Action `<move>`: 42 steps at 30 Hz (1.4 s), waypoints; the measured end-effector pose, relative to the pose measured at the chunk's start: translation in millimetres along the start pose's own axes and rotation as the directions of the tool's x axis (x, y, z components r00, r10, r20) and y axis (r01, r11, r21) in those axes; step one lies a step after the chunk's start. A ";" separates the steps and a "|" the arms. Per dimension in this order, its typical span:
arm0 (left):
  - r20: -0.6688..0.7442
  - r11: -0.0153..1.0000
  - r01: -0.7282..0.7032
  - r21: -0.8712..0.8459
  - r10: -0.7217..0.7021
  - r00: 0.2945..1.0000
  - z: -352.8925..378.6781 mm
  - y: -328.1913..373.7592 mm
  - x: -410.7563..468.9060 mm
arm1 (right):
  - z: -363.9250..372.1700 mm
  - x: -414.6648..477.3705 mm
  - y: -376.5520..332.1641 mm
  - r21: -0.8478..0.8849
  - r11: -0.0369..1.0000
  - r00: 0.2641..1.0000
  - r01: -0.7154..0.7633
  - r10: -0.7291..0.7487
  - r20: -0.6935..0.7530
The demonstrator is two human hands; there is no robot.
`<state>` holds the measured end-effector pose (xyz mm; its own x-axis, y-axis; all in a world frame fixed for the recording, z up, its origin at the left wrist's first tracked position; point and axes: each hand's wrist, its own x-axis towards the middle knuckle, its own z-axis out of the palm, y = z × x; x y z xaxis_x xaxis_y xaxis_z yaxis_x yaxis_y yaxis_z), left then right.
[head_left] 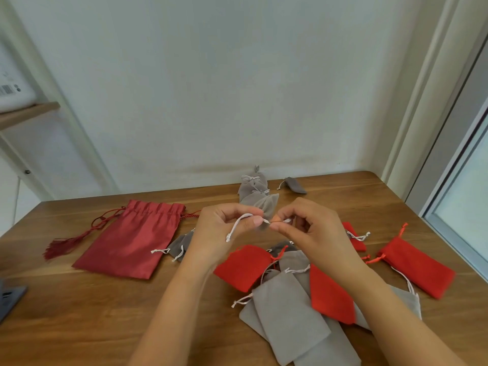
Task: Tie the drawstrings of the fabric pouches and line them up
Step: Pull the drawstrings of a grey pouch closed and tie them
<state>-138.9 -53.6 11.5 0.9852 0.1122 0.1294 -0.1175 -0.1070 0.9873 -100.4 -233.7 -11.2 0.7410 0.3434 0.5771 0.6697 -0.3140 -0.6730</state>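
While both hands work a cord above it, the wooden counter [79, 313] carries everything else. Well to the left of the fingers lies the big crimson pouch [132, 239], flat, its tasselled cord loose. Directly below the fingers sits a heap of grey and red pouches [287, 313], overlapping, their strings slack. Off to the right of the fingers a red pouch [417, 265] lies alone.

Beyond the fingers, toward the wall, a short row of grey pouches [253, 186] shows white bows, so lining up looks begun but far from done. Just behind the fingers is the grey pouch in hand [264, 207], apparently hanging from its cord; whether its lower edge touches the row I cannot tell.

Its white drawstring [239, 225] loops out of the left hand [219, 233], knotted end dangling, and runs taut across to the right hand [311, 231]. Each hand pinches that string between thumb and curled fingertips [254, 220].

My judgement: this is mid-knot on one pouch. Next comes crossing the ends, pulling snug without bunching the neck crooked, then adding it to the row.
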 end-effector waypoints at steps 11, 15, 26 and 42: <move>0.077 0.960 -0.200 0.198 0.189 0.979 6.8 -0.7 -4.4 | -8.4 1.9 1.8 0.008 0.995 0.995 0.097 -0.097 0.039; 0.030 0.940 -0.222 0.259 0.222 0.975 9.7 -6.9 -3.2 | -4.7 0.4 -1.3 0.147 0.986 0.988 -0.074 0.052 0.147; 0.063 0.730 -0.503 0.462 0.539 0.840 18.3 -21.3 -1.7 | -8.4 6.5 -2.4 0.514 0.796 0.948 -0.319 0.269 0.171; 0.054 0.874 -0.392 0.287 0.394 0.918 22.2 -20.9 -3.7 | -21.3 7.2 -3.4 0.546 0.740 0.919 -0.394 0.320 0.230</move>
<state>-137.3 -73.7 -11.6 0.8646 0.0077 0.5024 -0.4529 -0.4210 0.7859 -96.4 -249.0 5.2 0.8840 0.4185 0.2085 0.1759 0.1153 -0.9776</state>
